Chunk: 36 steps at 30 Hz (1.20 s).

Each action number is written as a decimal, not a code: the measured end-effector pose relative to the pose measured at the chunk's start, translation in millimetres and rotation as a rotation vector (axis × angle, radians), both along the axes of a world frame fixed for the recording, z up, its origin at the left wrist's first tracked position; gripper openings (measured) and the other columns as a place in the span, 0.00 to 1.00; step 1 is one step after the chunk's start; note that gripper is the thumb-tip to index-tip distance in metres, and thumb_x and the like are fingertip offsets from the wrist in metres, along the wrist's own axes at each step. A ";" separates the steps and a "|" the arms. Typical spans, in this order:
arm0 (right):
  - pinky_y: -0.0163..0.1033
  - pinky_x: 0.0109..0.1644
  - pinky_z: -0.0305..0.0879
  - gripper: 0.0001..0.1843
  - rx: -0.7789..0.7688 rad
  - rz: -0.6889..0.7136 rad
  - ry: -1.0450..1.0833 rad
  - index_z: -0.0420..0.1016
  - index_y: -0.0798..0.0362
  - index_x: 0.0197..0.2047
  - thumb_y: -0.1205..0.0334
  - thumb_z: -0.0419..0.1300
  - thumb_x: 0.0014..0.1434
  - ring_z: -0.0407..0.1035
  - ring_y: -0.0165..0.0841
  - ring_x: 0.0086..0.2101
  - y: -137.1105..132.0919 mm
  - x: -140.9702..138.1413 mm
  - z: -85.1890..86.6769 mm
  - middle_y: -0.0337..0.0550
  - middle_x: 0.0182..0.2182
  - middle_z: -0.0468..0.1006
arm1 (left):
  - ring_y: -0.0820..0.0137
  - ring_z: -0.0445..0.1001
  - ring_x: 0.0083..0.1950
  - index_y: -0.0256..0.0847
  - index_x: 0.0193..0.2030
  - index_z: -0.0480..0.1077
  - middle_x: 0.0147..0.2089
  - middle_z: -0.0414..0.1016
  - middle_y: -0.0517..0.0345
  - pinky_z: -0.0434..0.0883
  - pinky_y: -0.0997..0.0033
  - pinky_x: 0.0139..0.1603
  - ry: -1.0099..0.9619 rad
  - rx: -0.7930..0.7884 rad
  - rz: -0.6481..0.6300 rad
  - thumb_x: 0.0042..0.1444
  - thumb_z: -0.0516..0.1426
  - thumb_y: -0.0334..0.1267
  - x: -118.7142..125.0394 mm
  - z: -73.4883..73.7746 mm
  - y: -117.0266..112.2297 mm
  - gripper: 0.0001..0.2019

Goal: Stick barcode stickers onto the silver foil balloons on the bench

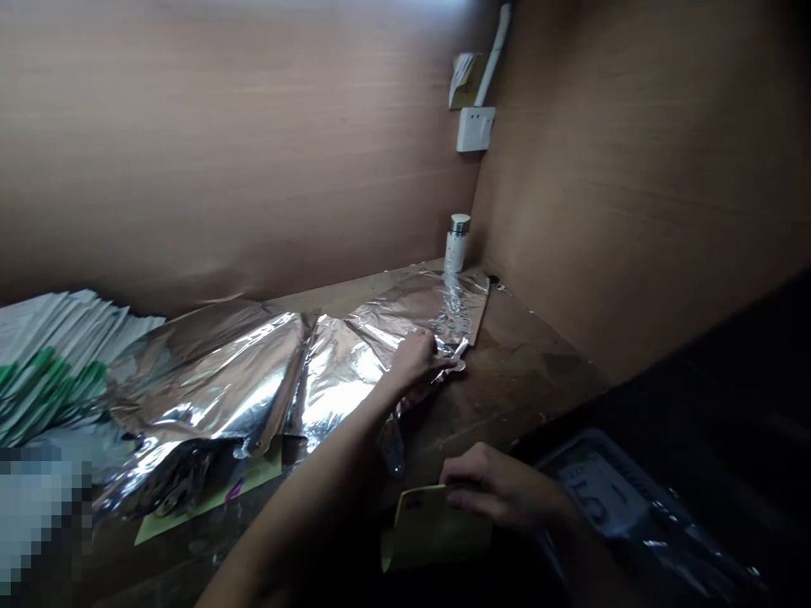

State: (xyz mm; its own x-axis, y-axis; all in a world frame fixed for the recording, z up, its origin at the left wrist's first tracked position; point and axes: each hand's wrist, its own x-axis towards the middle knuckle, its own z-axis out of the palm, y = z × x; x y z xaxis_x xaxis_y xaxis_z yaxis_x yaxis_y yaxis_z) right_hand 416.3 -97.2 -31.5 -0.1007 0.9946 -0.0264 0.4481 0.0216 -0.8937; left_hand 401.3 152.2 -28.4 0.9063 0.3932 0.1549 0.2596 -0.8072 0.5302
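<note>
A shiny silver foil sheet lies crumpled across the table, catching light along its folds. My left hand reaches over its right part, fingers closed on the near edge of the foil. A small pale, glossy piece shows by those fingertips; its kind is unclear. Lower down, my right hand grips a yellow card or folded paper between thumb and fingers, near the table's front edge. Part of that card sinks into shadow. Between the hands, a clear glossy strip hangs below the foil.
White-and-green papers are stacked at the left. A white bottle with a metallic-banded lid stands in the corner, below a wall socket. Another yellow sheet pokes out under the foil. A dark plastic-covered container sits at lower right.
</note>
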 end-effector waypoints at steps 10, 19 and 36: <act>0.33 0.43 0.64 0.05 0.168 -0.191 0.074 0.76 0.55 0.39 0.64 0.60 0.64 0.71 0.30 0.38 -21.5 37.3 -20.0 0.41 0.37 0.78 | 0.73 0.56 0.26 0.36 0.23 0.66 0.21 0.60 0.63 0.53 0.72 0.30 0.144 -0.201 -0.115 0.56 0.57 0.46 24.1 -21.2 40.1 0.17; 0.64 0.66 0.51 0.08 0.275 -0.311 -0.559 0.74 0.54 0.44 0.63 0.54 0.68 0.48 0.49 0.70 72.5 83.2 -29.1 0.48 0.72 0.54 | 0.76 0.57 0.22 0.36 0.29 0.67 0.23 0.61 0.62 0.56 0.74 0.23 0.191 -0.566 -0.135 0.54 0.60 0.60 6.0 2.1 46.5 0.25; 0.52 0.70 0.56 0.14 0.453 -0.382 -0.655 0.75 0.56 0.53 0.63 0.52 0.69 0.56 0.43 0.67 87.1 82.5 -58.8 0.53 0.66 0.65 | 0.73 0.68 0.25 0.36 0.45 0.70 0.29 0.72 0.58 0.65 0.75 0.27 -0.001 -0.439 0.070 0.49 0.61 0.39 2.7 19.3 40.9 0.16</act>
State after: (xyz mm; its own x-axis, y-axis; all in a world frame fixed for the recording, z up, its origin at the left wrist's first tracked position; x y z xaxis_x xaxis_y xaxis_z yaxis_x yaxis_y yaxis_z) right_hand 498.8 -10.0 -90.3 0.1378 0.8860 0.4428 0.9162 0.0559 -0.3968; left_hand 404.0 193.2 -9.1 0.8751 0.4823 -0.0399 0.3052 -0.4859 0.8190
